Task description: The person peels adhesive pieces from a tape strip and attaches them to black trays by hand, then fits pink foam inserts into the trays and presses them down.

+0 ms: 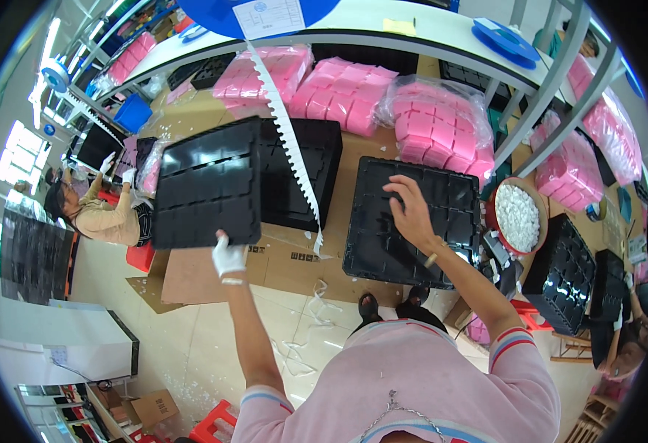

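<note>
A black plastic tray (pixel 206 188) with shallow molded compartments is raised at a tilt on the left. My left hand (pixel 229 258), in a white glove, grips its lower edge. Behind it, partly covered, lies a thick stack of black trays (pixel 298 173) on the cardboard-covered table. My right hand (pixel 411 215) is bare, its fingers apart and holding nothing, over another black tray (pixel 372 247) lying flat in front of me. I cannot tell whether the fingers touch that tray. A white serrated strip (pixel 283 133) hangs from a blue reel (pixel 217 13) between the two hands.
Bagged pink foam blocks (pixel 339 92) line the table's far side beneath a white shelf (pixel 368 22). A red-rimmed bowl of small white pieces (pixel 517 218) stands right, near more black trays (pixel 560 273). One co-worker (pixel 110 214) is at left, another (pixel 623 354) at right.
</note>
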The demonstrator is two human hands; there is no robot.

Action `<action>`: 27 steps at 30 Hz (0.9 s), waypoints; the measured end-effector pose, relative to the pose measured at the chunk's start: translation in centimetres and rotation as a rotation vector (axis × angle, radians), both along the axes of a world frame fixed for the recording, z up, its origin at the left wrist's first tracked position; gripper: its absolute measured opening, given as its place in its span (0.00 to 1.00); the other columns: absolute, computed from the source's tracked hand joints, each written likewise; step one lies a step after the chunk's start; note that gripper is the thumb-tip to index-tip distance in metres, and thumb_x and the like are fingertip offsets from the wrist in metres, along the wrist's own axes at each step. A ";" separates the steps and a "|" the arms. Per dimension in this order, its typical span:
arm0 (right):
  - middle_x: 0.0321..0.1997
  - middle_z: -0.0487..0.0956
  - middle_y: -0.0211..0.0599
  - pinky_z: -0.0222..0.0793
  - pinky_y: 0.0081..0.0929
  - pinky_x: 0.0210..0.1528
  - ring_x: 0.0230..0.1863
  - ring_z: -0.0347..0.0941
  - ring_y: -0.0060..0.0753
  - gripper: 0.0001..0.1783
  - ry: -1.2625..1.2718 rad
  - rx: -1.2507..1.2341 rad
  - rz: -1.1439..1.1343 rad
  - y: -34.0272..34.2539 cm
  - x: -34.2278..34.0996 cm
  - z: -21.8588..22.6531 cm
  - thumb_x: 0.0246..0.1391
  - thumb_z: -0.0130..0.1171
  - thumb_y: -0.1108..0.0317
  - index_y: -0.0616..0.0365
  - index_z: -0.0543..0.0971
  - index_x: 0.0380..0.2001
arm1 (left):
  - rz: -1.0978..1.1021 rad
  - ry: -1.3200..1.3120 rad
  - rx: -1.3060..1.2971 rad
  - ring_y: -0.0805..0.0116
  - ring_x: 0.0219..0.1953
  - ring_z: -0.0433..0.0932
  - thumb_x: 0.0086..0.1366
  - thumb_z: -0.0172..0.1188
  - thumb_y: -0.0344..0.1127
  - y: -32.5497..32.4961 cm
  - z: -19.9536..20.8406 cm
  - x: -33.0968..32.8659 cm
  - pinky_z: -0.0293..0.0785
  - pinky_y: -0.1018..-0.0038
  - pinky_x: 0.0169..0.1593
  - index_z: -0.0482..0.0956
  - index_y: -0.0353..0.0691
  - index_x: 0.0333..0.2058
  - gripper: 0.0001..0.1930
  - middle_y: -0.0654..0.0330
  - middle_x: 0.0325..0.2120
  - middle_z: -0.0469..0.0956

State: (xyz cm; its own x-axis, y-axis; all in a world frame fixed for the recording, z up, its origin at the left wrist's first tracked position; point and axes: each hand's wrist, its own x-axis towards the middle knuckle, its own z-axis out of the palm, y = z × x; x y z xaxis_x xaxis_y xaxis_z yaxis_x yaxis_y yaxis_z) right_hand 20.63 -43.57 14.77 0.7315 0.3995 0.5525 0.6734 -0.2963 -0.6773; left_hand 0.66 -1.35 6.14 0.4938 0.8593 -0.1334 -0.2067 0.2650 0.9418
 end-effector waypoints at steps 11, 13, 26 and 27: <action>0.72 0.61 0.52 0.60 0.42 0.70 0.70 0.61 0.56 0.31 0.112 -0.150 0.179 14.9 6.9 -7.9 0.61 0.53 0.68 0.62 0.63 0.67 | 0.211 0.402 -0.056 0.66 0.35 0.81 0.59 0.72 0.29 -7.3 -0.4 13.0 0.81 0.70 0.39 0.77 0.34 0.52 0.23 0.56 0.39 0.82; 0.75 0.56 0.52 0.55 0.45 0.73 0.74 0.55 0.54 0.34 0.019 -0.233 0.288 19.0 5.0 -8.4 0.65 0.53 0.60 0.61 0.59 0.70 | 0.237 0.372 0.249 0.64 0.31 0.83 0.56 0.75 0.34 -4.0 -4.8 9.6 0.81 0.70 0.26 0.74 0.30 0.49 0.26 0.53 0.37 0.82; 0.77 0.53 0.55 0.44 0.49 0.76 0.78 0.45 0.53 0.39 -0.154 -0.489 0.141 16.5 6.1 -10.8 0.66 0.50 0.48 0.66 0.60 0.69 | 0.070 0.865 0.301 0.59 0.17 0.81 0.56 0.74 0.49 -9.9 -0.5 11.4 0.77 0.67 0.21 0.46 0.26 0.69 0.56 0.44 0.28 0.82; 0.77 0.53 0.55 0.42 0.49 0.77 0.79 0.45 0.52 0.39 -0.165 -0.500 0.145 16.8 6.4 -10.5 0.66 0.49 0.47 0.65 0.61 0.69 | 0.089 0.862 0.339 0.60 0.16 0.80 0.57 0.73 0.49 -9.4 -1.2 11.5 0.76 0.67 0.21 0.41 0.27 0.70 0.58 0.45 0.27 0.82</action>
State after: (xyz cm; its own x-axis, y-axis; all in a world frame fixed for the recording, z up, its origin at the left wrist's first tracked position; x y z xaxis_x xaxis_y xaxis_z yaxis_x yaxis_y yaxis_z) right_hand 27.00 -26.72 4.25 0.5687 0.7335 0.3721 0.8170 -0.4513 -0.3590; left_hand 12.17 -10.78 4.89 0.2710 0.9495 -0.1581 0.5942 -0.0358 0.8035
